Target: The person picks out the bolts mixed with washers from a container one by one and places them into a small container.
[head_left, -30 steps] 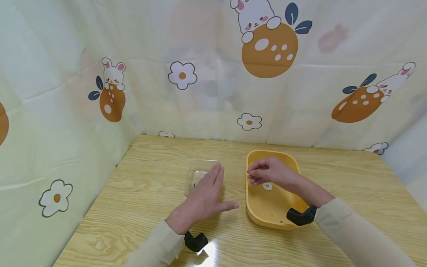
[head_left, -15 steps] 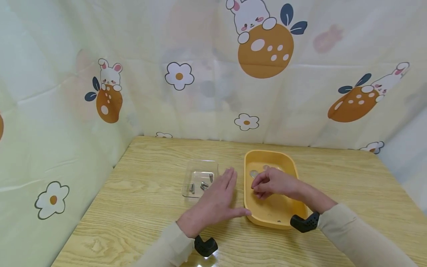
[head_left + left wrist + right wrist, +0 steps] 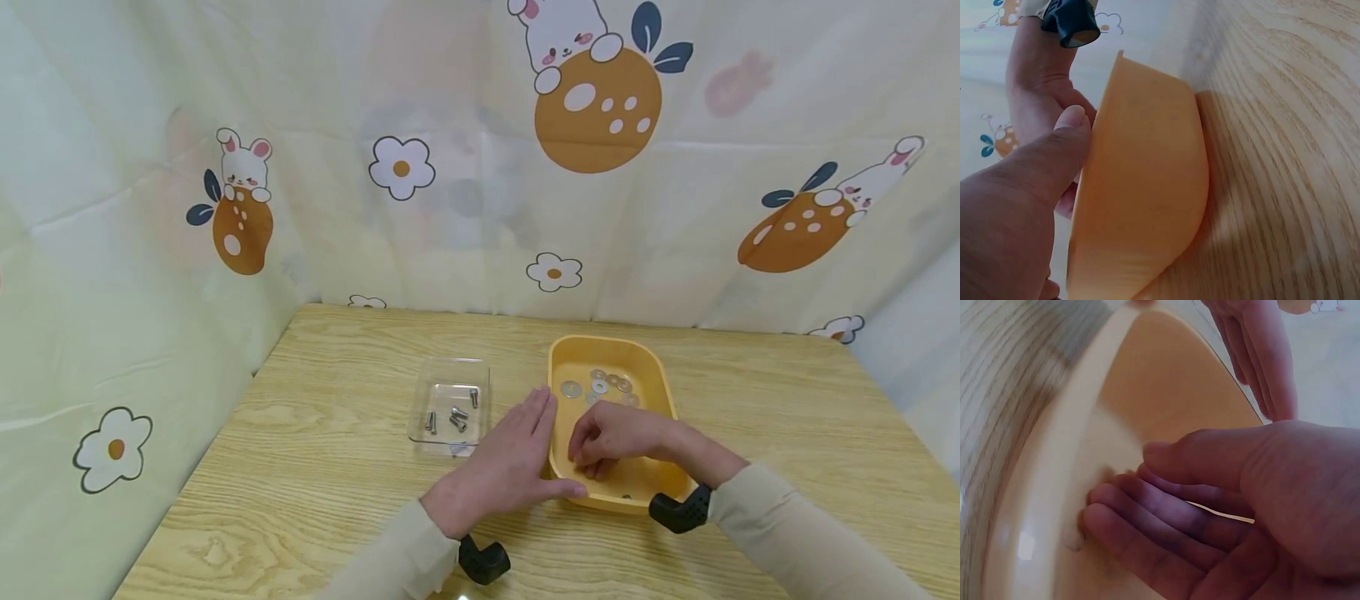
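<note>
My right hand (image 3: 626, 437) reaches down into a yellow plastic bin (image 3: 645, 362), its fingers loosely bent with the tips at the bin's floor near the front. In the right wrist view the thumb (image 3: 1179, 459) stands apart from the fingers and nothing shows between them. Several flat metal washers (image 3: 599, 387) lie toward the back of the bin floor. My left hand (image 3: 502, 462) is held flat along the bin's left side, fingers straight. Its thumb (image 3: 1054, 147) lies at the rim in the left wrist view.
Left of the bin stands a clear plastic box (image 3: 438, 375) with several metal screws (image 3: 458, 419) in it. A small dark piece (image 3: 627, 497) shows at the bin's front. A patterned curtain (image 3: 465, 233) hangs behind the wooden table (image 3: 315, 450).
The left hand has moved right, from over the clear box to the bin's side, uncovering the screws. The right hand has lowered and come toward the front of the bin, uncovering the washers.
</note>
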{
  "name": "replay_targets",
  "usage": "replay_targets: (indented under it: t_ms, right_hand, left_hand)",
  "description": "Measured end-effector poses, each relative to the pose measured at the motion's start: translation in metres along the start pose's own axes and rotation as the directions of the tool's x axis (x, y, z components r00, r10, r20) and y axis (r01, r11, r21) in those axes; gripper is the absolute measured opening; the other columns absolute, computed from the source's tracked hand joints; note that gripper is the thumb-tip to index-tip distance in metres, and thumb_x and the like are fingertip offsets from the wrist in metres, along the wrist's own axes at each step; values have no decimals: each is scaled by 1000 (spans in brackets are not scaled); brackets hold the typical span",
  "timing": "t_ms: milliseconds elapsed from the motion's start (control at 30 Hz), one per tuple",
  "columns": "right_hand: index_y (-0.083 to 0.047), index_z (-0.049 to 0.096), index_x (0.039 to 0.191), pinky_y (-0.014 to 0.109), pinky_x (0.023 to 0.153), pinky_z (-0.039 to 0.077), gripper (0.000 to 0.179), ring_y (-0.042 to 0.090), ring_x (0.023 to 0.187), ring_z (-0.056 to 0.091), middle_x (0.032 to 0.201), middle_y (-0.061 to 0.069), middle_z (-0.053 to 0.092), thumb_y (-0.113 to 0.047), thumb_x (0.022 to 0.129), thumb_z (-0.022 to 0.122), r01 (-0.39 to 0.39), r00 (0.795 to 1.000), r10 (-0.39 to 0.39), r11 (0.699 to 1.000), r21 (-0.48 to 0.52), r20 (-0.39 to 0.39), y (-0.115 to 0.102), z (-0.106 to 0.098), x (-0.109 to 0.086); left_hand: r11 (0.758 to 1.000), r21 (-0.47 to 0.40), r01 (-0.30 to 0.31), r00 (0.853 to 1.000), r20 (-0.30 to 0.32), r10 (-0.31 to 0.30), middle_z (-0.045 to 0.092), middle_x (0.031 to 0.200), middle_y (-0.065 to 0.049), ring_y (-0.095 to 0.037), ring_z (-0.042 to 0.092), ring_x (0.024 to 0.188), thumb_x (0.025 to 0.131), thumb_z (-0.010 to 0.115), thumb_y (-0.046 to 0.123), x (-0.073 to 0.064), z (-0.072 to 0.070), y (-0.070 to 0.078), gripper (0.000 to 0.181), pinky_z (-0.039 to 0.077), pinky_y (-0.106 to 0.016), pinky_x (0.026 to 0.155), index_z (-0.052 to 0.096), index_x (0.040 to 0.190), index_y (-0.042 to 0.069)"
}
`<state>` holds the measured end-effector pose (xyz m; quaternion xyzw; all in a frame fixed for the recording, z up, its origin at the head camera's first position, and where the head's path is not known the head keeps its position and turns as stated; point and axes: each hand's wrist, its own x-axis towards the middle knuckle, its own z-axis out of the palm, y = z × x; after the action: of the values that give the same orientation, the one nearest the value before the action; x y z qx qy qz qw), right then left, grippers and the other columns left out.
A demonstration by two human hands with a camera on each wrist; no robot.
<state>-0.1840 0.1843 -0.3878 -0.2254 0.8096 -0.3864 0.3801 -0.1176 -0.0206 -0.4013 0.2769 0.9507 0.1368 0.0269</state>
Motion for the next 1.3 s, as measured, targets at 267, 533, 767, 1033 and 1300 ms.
replay_targets:
  t_ms: [267, 533, 767, 1033, 1300]
  right_hand:
    - [1, 72, 95, 33, 69, 61, 12, 15, 70, 67, 83, 6, 72, 0, 87, 63, -3, 996, 6, 999, -38, 92, -3, 6, 2]
    - [-5, 73, 89, 19, 56, 45, 10, 8, 60, 53, 71, -3, 63, -2, 87, 64, 55, 984, -43, 996, -66, 171, -3, 11, 5]
    - [-7, 72, 86, 17, 54, 40, 11, 7, 56, 48, 66, -3, 57, -2, 88, 63, 76, 978, -60, 994, -73, 199, -2, 12, 8]
    - [-3, 73, 87, 18, 56, 49, 6, 7, 60, 56, 70, 0, 66, -1, 85, 67, 93, 983, -69, 987, -133, 172, -2, 4, 3]
    - [-6, 72, 85, 21, 59, 53, 4, 8, 62, 60, 72, -2, 67, -3, 85, 70, -15, 999, 30, 948, -319, 42, -5, -10, -6]
  left_hand:
    - [1000, 24, 9, 1000, 28, -9, 10, 167, -15, -24, 12, 155, 84, 41, 81, 1, 3, 2, 114, 23, -36, 124, 10, 159, 1]
    - [999, 33, -6, 1000, 13, 5, 13, 166, -16, -25, 14, 155, 84, 42, 80, 2, 4, 2, 113, 24, -36, 124, 12, 158, 0]
    - [999, 45, -11, 1000, 12, 11, 14, 166, -16, -25, 15, 154, 85, 41, 80, 2, 5, 2, 112, 25, -36, 124, 12, 158, 0]
    - [999, 39, -4, 1000, 19, 3, 11, 167, -15, -24, 13, 155, 84, 40, 81, 3, 5, 3, 113, 23, -35, 124, 10, 158, 1]
    - [1000, 27, 9, 1000, 17, -10, 12, 167, -14, -23, 14, 155, 84, 43, 80, 2, 5, 3, 113, 22, -34, 124, 10, 159, 2]
